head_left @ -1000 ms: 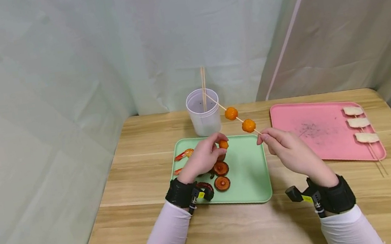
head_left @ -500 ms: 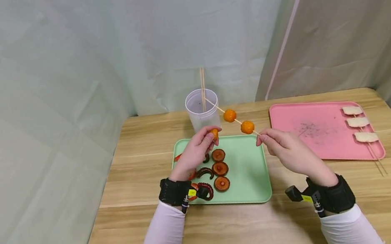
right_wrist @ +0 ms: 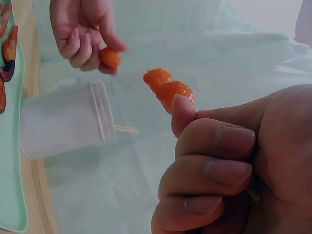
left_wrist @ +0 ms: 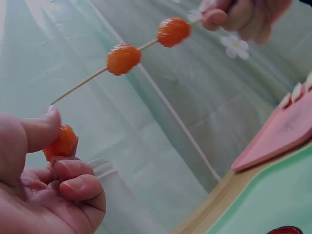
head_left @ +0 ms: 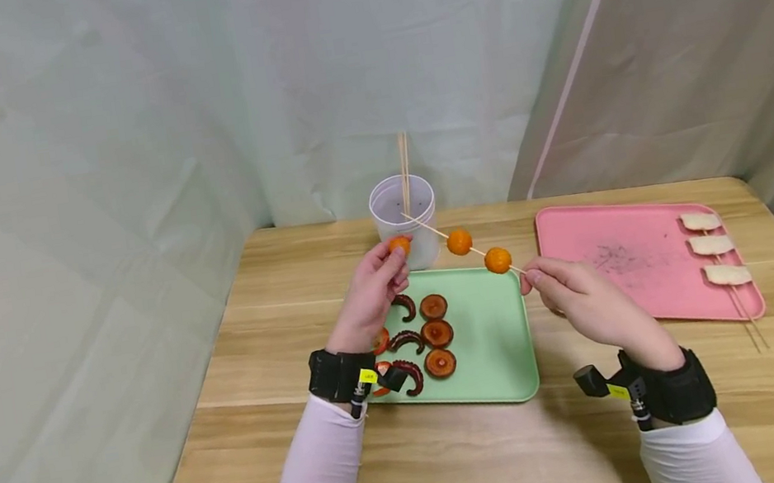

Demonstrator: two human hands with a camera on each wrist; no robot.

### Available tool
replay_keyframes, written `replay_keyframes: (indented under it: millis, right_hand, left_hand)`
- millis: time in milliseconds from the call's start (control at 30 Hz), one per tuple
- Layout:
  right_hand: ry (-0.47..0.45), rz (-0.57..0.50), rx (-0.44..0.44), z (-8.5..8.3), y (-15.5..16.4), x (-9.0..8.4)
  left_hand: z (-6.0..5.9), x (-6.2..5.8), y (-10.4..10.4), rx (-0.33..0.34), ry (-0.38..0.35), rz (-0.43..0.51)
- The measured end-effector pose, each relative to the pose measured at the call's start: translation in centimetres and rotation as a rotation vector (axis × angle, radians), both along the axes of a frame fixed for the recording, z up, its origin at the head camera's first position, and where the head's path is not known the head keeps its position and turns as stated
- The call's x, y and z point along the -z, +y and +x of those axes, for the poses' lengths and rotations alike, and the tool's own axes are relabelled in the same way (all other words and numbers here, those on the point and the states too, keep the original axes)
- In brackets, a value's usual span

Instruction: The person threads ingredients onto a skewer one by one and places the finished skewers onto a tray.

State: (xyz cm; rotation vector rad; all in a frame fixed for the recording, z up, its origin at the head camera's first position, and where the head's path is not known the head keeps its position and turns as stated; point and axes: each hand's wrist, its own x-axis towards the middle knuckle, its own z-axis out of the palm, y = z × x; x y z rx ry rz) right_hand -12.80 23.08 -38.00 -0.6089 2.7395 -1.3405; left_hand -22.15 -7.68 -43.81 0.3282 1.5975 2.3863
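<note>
Above the far edge of the green tray [head_left: 498, 379], your left hand [head_left: 369, 298] holds a loose orange ball [head_left: 398, 245] pinched between thumb and fingertips, the other fingers [left_wrist: 73, 183] curled in beneath it. The ball sits just left of the bare tip of the skewer [head_left: 430, 230], close to it but not touching; in the left wrist view the point ends right above your thumb nail, with a small gap between wood and ball.

The skewer's long axis runs from that tip, upper left, down and to the right into your right hand [head_left: 584, 304], crossing in front of the clear cup [head_left: 404, 222] that stands on the table [head_left: 465, 463] with spare sticks in it. Two orange balls are already threaded: the first threaded ball [head_left: 459, 242] near the middle of the stick, the second threaded ball [head_left: 498, 260] closer to your right hand. So the open stretch of stick lies between the tip and the first of them, and your left hand is the nearer hand to that tip.

Your right hand grips the blunt end, thumb and forefinger pinching the stick and the remaining fingers [right_wrist: 214, 173] clenched into the palm around it.

Further right, the pink tray [head_left: 632, 272] lies well apart.
</note>
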Motion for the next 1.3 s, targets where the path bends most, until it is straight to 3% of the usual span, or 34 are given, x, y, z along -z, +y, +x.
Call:
replay_keyframes:
  millis: [133, 567, 833, 1300]
  right_hand:
    - [0.015, 0.014, -0.014, 0.06, 0.38, -0.01]
    - [-0.017, 0.076, -0.067, 0.14, 0.56, -0.07]
    - [-0.028, 0.090, -0.083, 0.14, 0.54, 0.05]
    - [-0.071, 0.122, -0.091, 0.45, 0.20, -0.16]
  left_hand:
    - [0.14, -0.09, -0.07, 0.013, -0.036, 0.102]
    - [0.25, -0.18, -0.07, -0.015, -0.061, 0.249]
    - [0.34, -0.45, -0.12, -0.010, -0.056, 0.270]
    - [0.48, -0.63, -0.14, -0.004, -0.010, 0.204]
